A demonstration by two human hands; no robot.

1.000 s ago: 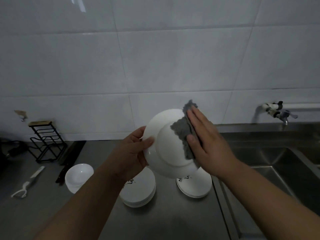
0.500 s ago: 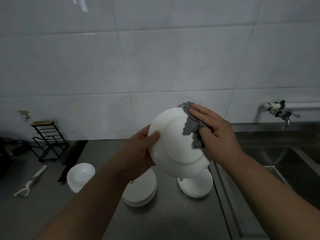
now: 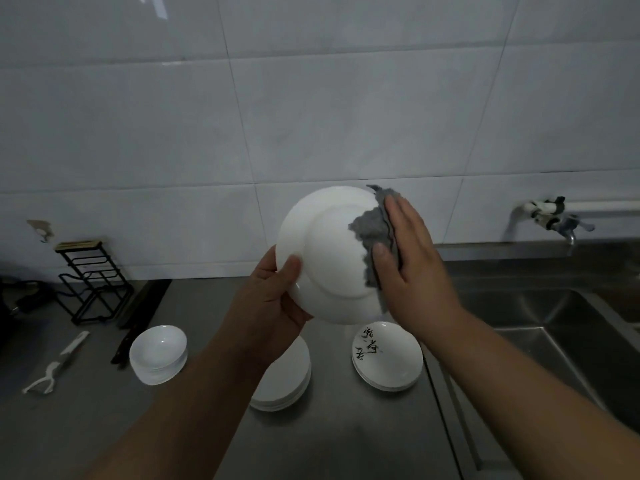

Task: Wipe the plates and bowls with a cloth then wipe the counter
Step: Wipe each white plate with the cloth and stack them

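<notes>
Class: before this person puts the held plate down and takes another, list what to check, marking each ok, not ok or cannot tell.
1. The left hand grips the plate by its rim: ok.
2. The cloth sits between the right hand and plate: ok.
3. Underside wiped all over: cannot tell.
4. Far face wiped: cannot tell, it faces away.
5. Top of the lettered plate stack is free for set-down: ok.
</notes>
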